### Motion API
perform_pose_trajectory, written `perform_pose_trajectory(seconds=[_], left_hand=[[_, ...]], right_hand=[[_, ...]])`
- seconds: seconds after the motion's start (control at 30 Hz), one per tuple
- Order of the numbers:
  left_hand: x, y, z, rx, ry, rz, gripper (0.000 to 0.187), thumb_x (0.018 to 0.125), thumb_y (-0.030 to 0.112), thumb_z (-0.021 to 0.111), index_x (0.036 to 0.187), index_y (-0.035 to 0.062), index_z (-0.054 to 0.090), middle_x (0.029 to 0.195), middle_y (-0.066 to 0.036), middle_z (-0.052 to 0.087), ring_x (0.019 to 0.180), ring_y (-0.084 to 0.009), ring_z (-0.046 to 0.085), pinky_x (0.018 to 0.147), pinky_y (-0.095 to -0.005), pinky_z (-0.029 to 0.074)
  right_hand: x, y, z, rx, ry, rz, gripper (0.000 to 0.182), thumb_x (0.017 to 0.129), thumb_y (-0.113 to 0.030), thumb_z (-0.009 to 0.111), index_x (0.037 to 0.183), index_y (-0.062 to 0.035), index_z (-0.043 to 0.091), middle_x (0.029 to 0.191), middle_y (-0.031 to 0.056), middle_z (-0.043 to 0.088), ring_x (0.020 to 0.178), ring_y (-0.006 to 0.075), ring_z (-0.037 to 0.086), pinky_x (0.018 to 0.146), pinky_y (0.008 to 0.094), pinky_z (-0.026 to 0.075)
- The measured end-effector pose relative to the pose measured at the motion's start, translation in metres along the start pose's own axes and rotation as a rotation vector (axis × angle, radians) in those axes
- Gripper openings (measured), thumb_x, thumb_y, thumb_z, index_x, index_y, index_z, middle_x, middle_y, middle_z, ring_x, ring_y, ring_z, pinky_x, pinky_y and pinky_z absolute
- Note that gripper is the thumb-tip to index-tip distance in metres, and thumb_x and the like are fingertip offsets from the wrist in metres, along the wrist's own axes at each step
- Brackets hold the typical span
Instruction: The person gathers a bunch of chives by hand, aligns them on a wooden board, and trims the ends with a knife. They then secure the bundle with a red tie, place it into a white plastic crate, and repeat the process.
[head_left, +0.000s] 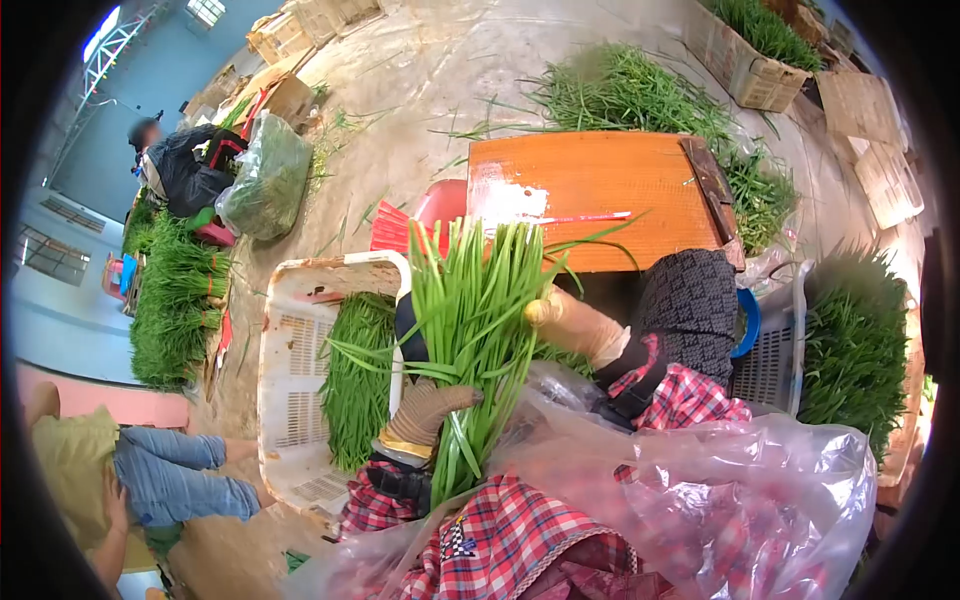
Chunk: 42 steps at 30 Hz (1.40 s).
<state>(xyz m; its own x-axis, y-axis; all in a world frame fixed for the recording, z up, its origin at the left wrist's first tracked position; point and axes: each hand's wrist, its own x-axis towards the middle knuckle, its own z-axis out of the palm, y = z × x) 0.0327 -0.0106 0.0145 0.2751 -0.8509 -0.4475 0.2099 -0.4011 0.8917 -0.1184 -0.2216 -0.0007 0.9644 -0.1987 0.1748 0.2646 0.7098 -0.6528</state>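
A thick bunch of long green stalks (pixel 475 310) stands upright in front of my body. My left hand (pixel 425 415), in a brown ribbed glove, is wrapped round its lower part. At the bunch's right side is my right hand (pixel 575 325), in a pale glove with a yellow fingertip; its fingers are partly hidden, so their grip cannot be made out. Behind the bunch lies an orange wooden board (pixel 600 185) with a thin red and white strip (pixel 590 217) on it. Red strips (pixel 390 230) fan out at its left, by a pink container (pixel 442 203).
A white crate (pixel 280 350) with green stalks stands at left, a grey crate (pixel 785 350) at right. Loose greens (pixel 640 95) lie behind the board. Clear plastic (pixel 740 480) covers my lap. One person (pixel 185 170) sits far left; another (pixel 80 480) is near left.
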Motion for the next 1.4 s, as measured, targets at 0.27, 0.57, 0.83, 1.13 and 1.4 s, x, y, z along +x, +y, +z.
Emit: perform_pose_trajectory(seconds=[0.27,0.57,0.83,1.13,1.4], left_hand=[[0.026,0.0,0.025,0.671,0.098,-0.006,0.092,0.073,0.015,0.069,0.148,0.0043,0.016,0.117,-0.022,0.059,0.101,-0.0321,0.063,0.087,-0.0396,0.049],[0.018,0.012,0.072,1.157,0.23,0.151,0.089,0.074,0.012,0.065,0.148,0.0054,0.015,0.137,-0.024,0.044,0.093,-0.0398,0.063,0.077,-0.0427,0.053],[0.011,-0.002,0.079,1.258,0.097,0.256,0.086,0.075,0.016,0.065,0.146,0.0027,0.018,0.14,-0.023,0.04,0.112,-0.0371,0.055,0.087,-0.042,0.05],[0.008,0.006,0.054,0.896,-0.071,0.191,0.093,0.073,0.023,0.068,0.147,0.0017,0.016,0.139,-0.028,0.039,0.127,-0.0401,0.043,0.105,-0.0403,0.037],[0.009,0.017,0.041,0.891,-0.145,0.267,0.103,0.069,0.024,0.076,0.148,0.0015,0.014,0.145,-0.025,0.031,0.134,-0.0358,0.035,0.11,-0.037,0.031]], right_hand=[[-0.01,0.009,-0.011,0.152,0.2,-0.046,0.077,0.077,-0.04,0.077,0.136,-0.007,0.04,0.126,0.0059,0.055,0.115,0.0203,0.054,0.099,0.0381,0.044],[-0.016,-0.001,-0.017,0.099,0.316,-0.274,0.092,0.078,-0.026,0.077,0.146,-0.013,0.016,0.118,0.006,0.056,0.106,0.0181,0.056,0.095,0.0359,0.045],[-0.009,0.004,-0.041,0.099,0.382,-0.219,0.099,0.078,-0.011,0.072,0.152,-0.0155,0.006,0.109,0.0062,0.057,0.093,0.0172,0.059,0.084,0.0319,0.051],[-0.004,-0.002,-0.042,0.176,0.214,-0.157,0.074,0.078,-0.011,0.071,0.142,-0.009,0.034,0.112,0.0081,0.058,0.1,0.0204,0.061,0.088,0.0355,0.052],[-0.004,-0.002,-0.057,0.188,0.212,-0.129,0.091,0.071,-0.009,0.076,0.147,-0.0131,0.026,0.113,0.0101,0.058,0.1,0.0233,0.06,0.089,0.0392,0.052]])
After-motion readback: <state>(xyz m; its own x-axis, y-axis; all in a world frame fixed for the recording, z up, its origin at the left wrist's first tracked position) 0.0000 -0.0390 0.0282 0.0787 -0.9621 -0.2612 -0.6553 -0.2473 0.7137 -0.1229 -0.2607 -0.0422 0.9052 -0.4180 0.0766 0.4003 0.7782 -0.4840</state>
